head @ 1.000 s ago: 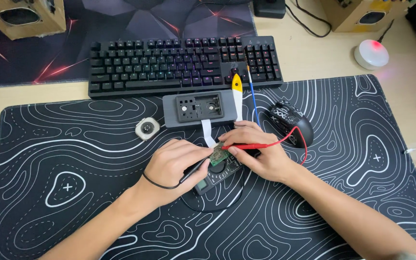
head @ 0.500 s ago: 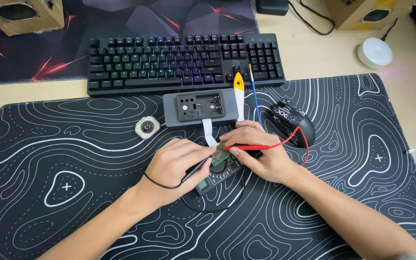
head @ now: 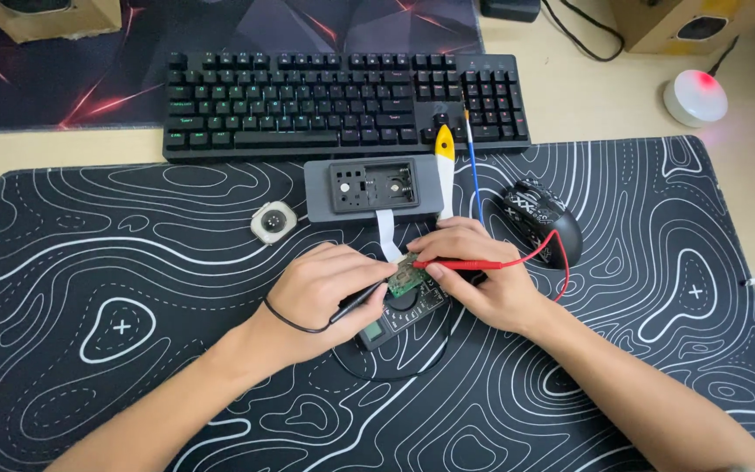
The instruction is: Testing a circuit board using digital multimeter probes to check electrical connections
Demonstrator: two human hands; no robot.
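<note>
A home computer desk — keyboard (head: 342, 103), mouse (head: 542, 220), patterned desk mat (head: 133, 350), speakers (head: 54, 16).

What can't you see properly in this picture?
- Head view: the small green circuit board, mostly hidden under the right hand.
- The black probe's tip, hidden by the left hand.
- The multimeter screen, too small to read.
- The speaker, cut off by the top edge.
</note>
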